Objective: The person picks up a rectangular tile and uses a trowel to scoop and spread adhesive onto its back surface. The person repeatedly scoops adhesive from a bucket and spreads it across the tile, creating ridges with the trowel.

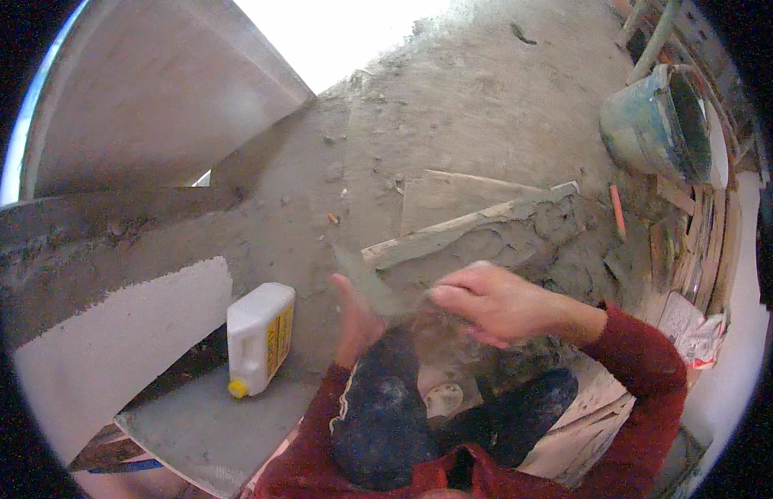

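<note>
My right hand [494,301] is closed at the end of a flat, grey, blurred blade that looks like a trowel [368,279]. The blade slants up and left across the space between my hands. Close against its lower left side is my left hand [357,323], thumb stretched out and apart; its other fingers are partly hidden, and I cannot tell whether it touches the blade. Beyond the hands, a straight wooden board [461,233] lies across a patch of wet grey mortar [507,241]. Below them are my bent knees in dark trousers.
A white jug with a yellow cap [258,333] lies on a grey board [212,424] at left. A dirty bucket [657,125] rests tipped at the far right. Nearer are an orange-red stick [617,212], stacked wood strips [709,241] and a crumpled bag [690,328]. A large panel [162,91] leans at upper left.
</note>
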### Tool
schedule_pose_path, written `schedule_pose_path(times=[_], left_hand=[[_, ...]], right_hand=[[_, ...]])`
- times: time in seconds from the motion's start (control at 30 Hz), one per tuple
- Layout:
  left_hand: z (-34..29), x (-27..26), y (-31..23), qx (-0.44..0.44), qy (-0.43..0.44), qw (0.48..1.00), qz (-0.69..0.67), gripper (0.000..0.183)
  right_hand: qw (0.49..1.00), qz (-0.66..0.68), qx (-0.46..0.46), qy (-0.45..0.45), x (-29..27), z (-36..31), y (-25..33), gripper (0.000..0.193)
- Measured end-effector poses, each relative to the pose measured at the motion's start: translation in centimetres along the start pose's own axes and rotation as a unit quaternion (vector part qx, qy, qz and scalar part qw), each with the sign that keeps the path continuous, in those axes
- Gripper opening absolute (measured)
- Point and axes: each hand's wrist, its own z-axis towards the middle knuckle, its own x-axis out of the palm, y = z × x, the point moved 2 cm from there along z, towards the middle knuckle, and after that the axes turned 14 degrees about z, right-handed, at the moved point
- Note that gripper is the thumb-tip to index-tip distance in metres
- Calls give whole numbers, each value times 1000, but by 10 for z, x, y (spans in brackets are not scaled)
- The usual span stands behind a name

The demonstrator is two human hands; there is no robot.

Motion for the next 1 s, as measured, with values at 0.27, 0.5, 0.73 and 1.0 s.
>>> schedule_pose_path(times=[0.27,0.5,0.73,1.0], left_hand=[[0,15,-29,45,44,986,152,57],[-6,62,-52,45,70,991,101,52],[-18,77,-58,-8,77,995,58,50],[-19,92,-70,11,103,992,69,48]], right_hand=[[909,-164,-135,-358,-4,-103,-110,25],[825,-257,-205,-459,64,-64,-233,26],[764,-245,-242,-545,62,-30,-241,29],[795,-272,-192,-507,95,-89,-308,34]])
